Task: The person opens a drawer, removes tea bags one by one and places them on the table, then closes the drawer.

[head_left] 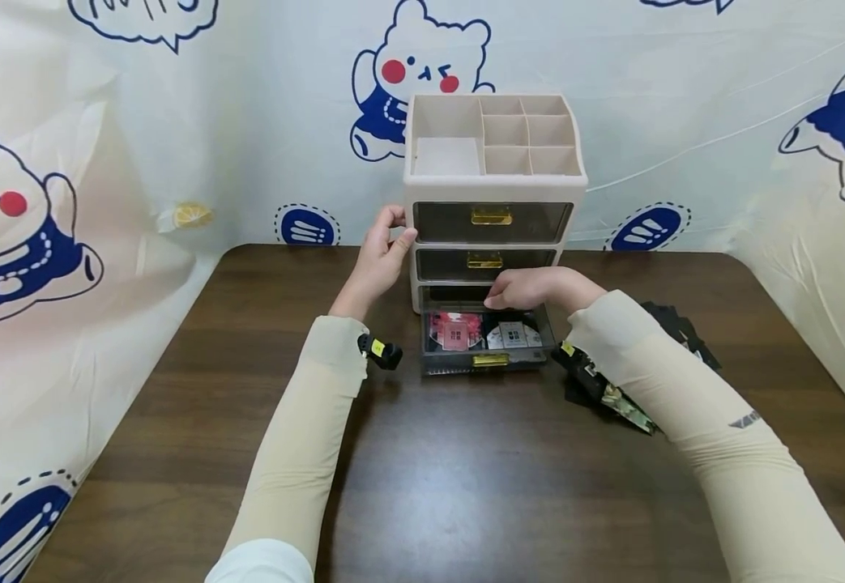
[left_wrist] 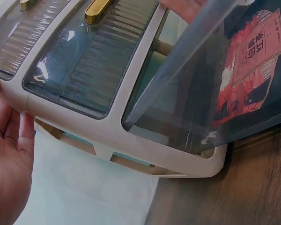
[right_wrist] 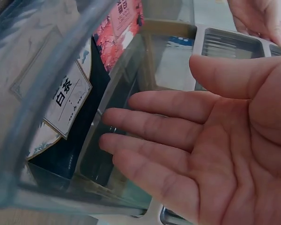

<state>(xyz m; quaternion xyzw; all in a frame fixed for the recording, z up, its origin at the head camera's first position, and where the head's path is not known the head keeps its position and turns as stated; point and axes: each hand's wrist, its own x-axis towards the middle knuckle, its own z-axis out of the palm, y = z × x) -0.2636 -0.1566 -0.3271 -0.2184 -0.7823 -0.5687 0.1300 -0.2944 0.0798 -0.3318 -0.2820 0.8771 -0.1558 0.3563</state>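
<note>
A cream desktop drawer organizer [head_left: 495, 189] stands at the back of the table, its lowest drawer [head_left: 451, 363] pulled out. My left hand [head_left: 386, 255] grips the organizer's left side, thumb at the front edge and fingers behind it in the left wrist view. Inside the clear drawer lie a red-patterned packet [head_left: 454, 334] and, to its right, a dark packet with a white label [right_wrist: 68, 101] marked as white tea. My right hand [head_left: 539, 289] is over the back of this drawer, palm toward its own camera. Its fingers [right_wrist: 159, 127] are extended and hold nothing in the right wrist view.
Two upper drawers [head_left: 491, 223] with gold handles are closed. Small compartments [head_left: 505, 129] divide the organizer's top. Several dark packets [head_left: 629, 409] lie on the brown table [head_left: 466, 478] beneath and beside my right forearm. A printed curtain [head_left: 283, 121] hangs behind the table.
</note>
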